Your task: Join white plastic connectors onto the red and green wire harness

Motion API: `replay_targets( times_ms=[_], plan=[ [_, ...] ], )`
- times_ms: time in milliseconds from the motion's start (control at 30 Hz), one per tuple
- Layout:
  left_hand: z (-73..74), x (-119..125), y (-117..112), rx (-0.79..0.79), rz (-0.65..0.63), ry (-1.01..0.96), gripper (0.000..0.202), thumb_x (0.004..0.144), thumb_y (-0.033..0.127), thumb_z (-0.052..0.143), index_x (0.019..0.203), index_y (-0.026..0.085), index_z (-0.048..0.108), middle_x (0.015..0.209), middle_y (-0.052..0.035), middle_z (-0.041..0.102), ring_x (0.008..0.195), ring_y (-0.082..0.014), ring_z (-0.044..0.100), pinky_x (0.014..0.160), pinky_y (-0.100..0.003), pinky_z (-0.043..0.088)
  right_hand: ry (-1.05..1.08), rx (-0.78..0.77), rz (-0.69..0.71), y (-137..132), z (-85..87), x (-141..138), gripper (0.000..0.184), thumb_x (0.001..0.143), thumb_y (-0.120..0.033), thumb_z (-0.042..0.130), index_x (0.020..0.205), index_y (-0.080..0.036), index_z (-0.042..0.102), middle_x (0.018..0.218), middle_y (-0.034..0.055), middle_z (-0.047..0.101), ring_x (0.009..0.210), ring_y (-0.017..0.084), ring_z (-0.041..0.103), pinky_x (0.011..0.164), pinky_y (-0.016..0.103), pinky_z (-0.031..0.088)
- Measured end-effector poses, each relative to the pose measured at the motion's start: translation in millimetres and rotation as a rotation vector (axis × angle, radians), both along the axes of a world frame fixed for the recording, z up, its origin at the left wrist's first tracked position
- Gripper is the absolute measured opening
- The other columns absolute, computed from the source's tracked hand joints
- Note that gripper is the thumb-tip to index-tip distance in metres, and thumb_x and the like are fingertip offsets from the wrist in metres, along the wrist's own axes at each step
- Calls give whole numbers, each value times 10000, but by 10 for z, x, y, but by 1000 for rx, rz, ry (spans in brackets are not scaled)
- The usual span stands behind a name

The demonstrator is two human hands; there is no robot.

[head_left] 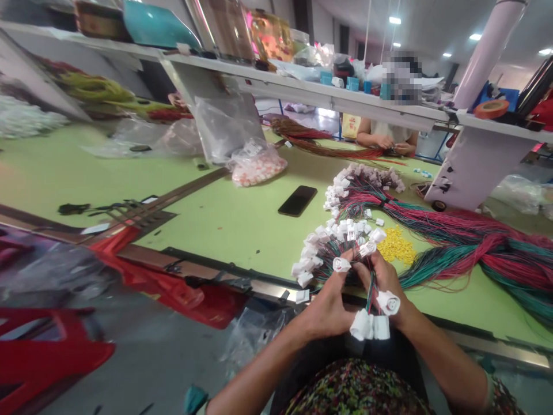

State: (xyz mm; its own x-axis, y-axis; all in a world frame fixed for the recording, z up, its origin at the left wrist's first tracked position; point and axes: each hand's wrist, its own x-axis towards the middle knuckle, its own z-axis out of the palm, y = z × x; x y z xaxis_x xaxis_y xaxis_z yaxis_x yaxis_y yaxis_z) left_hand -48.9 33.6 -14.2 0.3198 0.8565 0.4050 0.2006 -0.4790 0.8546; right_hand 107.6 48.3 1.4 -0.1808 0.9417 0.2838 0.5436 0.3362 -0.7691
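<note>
Both of my hands grip one bundle of thin red, green and dark wires ending in white plastic connectors, a wire harness [332, 259]. My left hand [328, 305] closes around the lower part of the bundle, with a white connector [341, 264] near its fingertips. My right hand [382, 282] holds the wires just beside it, next to another white connector [389, 302]. Two more connectors [361, 325] hang below my hands. A larger heap of similar wires [470, 248] lies to the right on the bench, its white connector ends [358, 178] gathered at the far side.
A small pile of yellow parts [396, 245] lies beside the harness on the green workbench [207, 207]. A black phone [298, 200] and a bag of small parts [258, 166] sit farther off. Across the bench, a co-worker's hands [384, 144] work on wires below a long shelf [302, 86].
</note>
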Motion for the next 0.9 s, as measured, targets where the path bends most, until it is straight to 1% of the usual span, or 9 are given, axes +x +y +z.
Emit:
replay_targets(
  times_ms=[167,267,333,433,500,567,633,733,900],
  plan=[
    [18,93,-15,-18,11,-75,863,672,365,860,1429,165,499,1212,-134,701,1314,-358,550,1205,-545,346,-179,31,6,24,0,9,217,983,-330,519,1077,-202,667,822,84,715,705,254,644,667,332,447],
    [52,196,-26,-85,107,-172,834,664,399,864,1395,173,533,1242,-135,698,1283,-354,577,1159,-514,416,-274,69,60,35,-40,-42,171,950,-268,550,978,-200,704,821,94,720,733,257,647,693,341,460],
    [53,249,-12,-148,186,-248,696,700,398,839,1312,174,596,1234,-133,707,1169,-343,652,1060,-494,511,-265,119,90,6,-115,-81,159,904,-239,597,1008,-208,714,909,103,737,822,274,655,761,363,487],
    [38,267,36,-158,255,-223,235,777,330,764,978,215,725,1041,-78,768,995,-335,709,966,-526,558,-210,217,132,-105,-286,-122,271,879,-227,615,1136,-212,700,1113,130,733,1012,318,641,909,437,502],
    [33,256,52,-130,239,-169,69,810,311,717,801,244,726,912,-40,775,950,-329,714,944,-542,567,-213,274,151,-195,-399,-128,325,896,-197,577,1205,-197,678,1208,156,708,1093,338,623,951,485,504],
    [38,254,34,-147,187,-155,108,851,343,678,814,263,740,883,-24,778,919,-312,723,900,-526,593,-273,325,156,-273,-479,-115,379,911,-151,530,1271,-171,646,1255,178,690,1120,342,616,957,512,514],
    [54,271,-9,-203,148,-172,186,910,395,624,956,275,758,925,-31,788,910,-297,735,844,-500,616,-356,374,156,-327,-522,-92,426,909,-112,515,1321,-140,617,1264,194,683,1143,345,607,979,529,513],
    [84,304,-64,-275,153,-168,298,981,456,534,1089,281,749,930,-52,795,913,-290,747,774,-473,626,-438,347,159,-384,-557,-57,410,892,-86,544,1289,-122,639,1234,195,691,1170,337,598,1016,523,507],
    [101,252,-34,-433,86,-142,399,1007,438,471,874,208,768,670,-39,731,649,-238,715,609,-405,606,-412,237,213,-474,-505,38,331,939,-131,550,1254,-120,649,1256,197,680,1207,328,588,1064,539,488]
  ],
)
